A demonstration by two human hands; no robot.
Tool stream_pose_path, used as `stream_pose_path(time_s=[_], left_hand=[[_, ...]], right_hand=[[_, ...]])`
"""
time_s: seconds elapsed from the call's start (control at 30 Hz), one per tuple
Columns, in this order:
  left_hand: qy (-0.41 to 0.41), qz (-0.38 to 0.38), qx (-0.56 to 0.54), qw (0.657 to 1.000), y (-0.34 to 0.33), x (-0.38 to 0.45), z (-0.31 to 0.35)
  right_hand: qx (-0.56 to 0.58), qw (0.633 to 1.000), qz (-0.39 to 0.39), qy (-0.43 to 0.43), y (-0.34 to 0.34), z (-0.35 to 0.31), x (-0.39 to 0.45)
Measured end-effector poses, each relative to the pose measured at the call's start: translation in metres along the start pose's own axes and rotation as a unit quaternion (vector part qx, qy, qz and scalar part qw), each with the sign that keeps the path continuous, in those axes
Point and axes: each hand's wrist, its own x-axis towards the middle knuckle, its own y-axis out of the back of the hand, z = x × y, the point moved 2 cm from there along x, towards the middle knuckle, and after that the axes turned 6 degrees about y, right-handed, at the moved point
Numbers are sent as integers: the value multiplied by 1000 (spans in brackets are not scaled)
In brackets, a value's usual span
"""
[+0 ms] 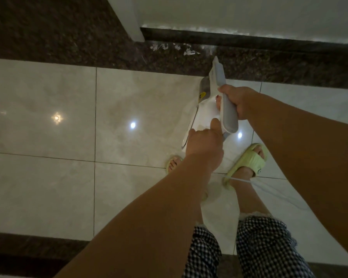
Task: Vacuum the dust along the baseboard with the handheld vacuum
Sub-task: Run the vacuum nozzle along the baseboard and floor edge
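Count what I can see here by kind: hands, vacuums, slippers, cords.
Hands: 2, the left hand and the right hand, both on the vacuum
Handheld vacuum: 1
Green slippers: 2
White cord: 1
Total: 6

The picture is dim, with a warm brownish tone. Small ceiling lamps are reflected as bright round spots on the glossy pale floor tiles [129, 109], and one spot has a star-shaped flare. The white wall [249, 13] at the top is the lightest area. The dark speckled stone strip [48, 33] looks grainy and soft. The wide lens bends straight lines near the edges, and both forearms appear stretched.
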Motion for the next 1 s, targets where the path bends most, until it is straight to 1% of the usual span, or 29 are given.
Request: stream_pose_path(time_s=[0.23,0.37,0.6,1.0], left_hand=[[4,13,13,1000,2,16,-5],[0,13,23,1000,7,23,1],[7,10,4,1000,21,32,12],[30,2,-11,999,21,23,16]], right_hand=[[45,999,-11,-6,-8,-14,3],[42,999,-7,-1,-3,-23,2],[25,1000,-8,-6,4,-41,5],[9,1000,-2,2,3,-41,-12]])
